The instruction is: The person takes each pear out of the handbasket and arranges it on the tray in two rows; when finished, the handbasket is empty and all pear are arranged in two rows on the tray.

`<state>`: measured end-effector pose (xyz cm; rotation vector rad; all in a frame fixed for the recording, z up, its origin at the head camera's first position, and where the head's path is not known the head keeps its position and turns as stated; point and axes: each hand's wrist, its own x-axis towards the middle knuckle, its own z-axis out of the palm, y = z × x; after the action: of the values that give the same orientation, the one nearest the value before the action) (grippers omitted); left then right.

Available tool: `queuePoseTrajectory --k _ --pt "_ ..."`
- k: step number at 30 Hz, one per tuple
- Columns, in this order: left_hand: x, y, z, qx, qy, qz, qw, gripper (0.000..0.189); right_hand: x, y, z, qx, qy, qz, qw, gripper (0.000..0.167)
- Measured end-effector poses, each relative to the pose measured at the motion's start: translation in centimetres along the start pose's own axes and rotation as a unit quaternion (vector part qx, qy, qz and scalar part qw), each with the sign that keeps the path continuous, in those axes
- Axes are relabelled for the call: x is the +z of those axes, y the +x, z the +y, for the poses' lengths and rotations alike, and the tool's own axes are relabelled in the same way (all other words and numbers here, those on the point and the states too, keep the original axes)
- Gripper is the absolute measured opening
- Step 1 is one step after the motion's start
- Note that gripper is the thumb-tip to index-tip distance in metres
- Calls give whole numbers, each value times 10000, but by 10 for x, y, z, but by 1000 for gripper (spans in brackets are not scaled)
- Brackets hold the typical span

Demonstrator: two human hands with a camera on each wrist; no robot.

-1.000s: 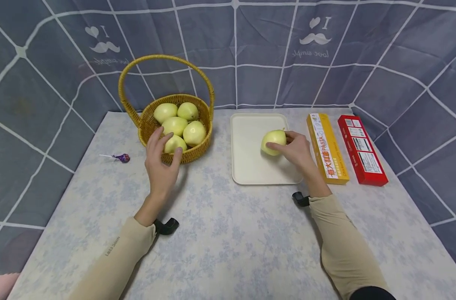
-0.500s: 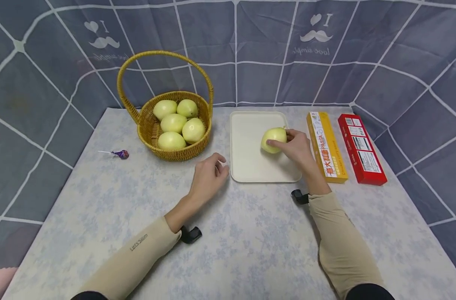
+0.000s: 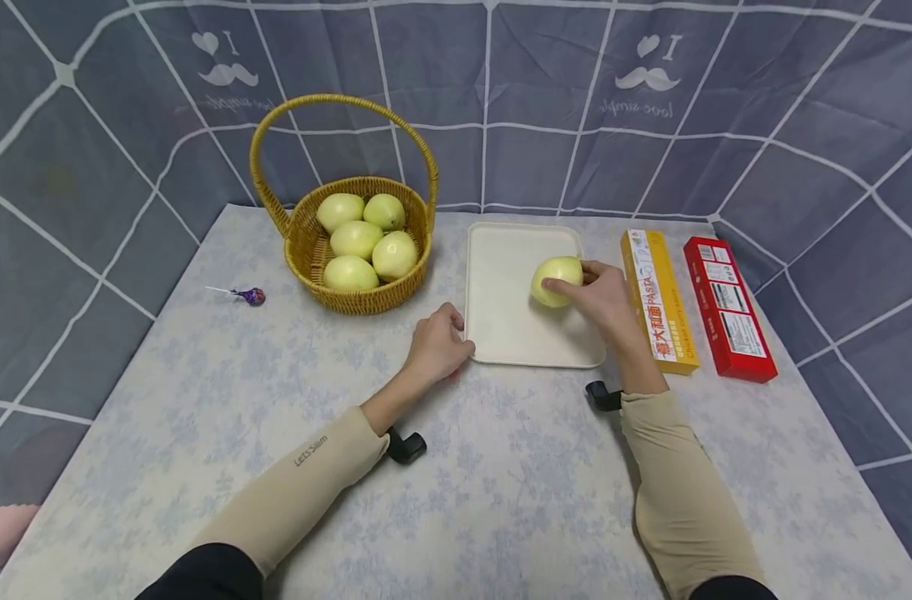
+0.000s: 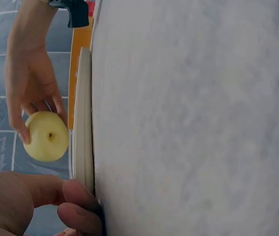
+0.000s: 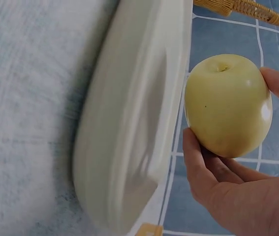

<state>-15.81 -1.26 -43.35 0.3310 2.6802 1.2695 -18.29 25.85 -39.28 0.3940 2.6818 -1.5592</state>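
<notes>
In the head view my right hand point(image 3: 608, 302) holds a pale yellow-green apple point(image 3: 557, 281) over the white tray point(image 3: 504, 325). The right wrist view has the apple point(image 5: 228, 108) between thumb and fingers, a little off the tray's surface. At the tray's near left corner, my left hand point(image 3: 437, 343) pinches the rim with curled fingers; its fingertips point(image 4: 80, 194) overlap the tray's edge point(image 4: 83, 123) in the left wrist view, and part of the grip is hidden. Several similar apples point(image 3: 357, 240) lie in a wicker basket point(image 3: 358, 302) with a tall handle, left of the tray.
A yellow pasta box point(image 3: 660, 300) and a red box point(image 3: 729, 310) lie right of the tray. A wrapped lollipop point(image 3: 254, 296) is left of the basket. Grey-blue checked cloth point(image 3: 531, 92) hangs behind and beside the table.
My left hand has moved from the basket rightward to the tray's near left corner and taken hold of its rim. The right hand keeps holding the apple in about the same place.
</notes>
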Motion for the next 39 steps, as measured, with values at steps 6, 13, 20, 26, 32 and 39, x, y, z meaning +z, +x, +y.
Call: queuePoseTrajectory --k 6,13,20,26,32,39 --pt "-11 8 1 257 965 36 9950 16 -4 1 1 -76 185 55 9998 88" --pt "-33 22 3 347 1717 -282 9841 14 -13 1 3 -206 479 141 9985 81" --pt "-39 40 12 513 2629 -273 9631 6 -20 1 1 -192 542 233 9981 78" --pt "-36 55 18 521 3338 -343 9406 6 -23 1 -3 -213 652 195 9975 79" --pt "-25 82 25 570 3798 -235 9230 15 -31 -2 -6 -150 814 274 9962 80" --pt "-7 108 36 480 4280 -105 9024 25 -40 -4 -6 -96 980 354 9945 76"
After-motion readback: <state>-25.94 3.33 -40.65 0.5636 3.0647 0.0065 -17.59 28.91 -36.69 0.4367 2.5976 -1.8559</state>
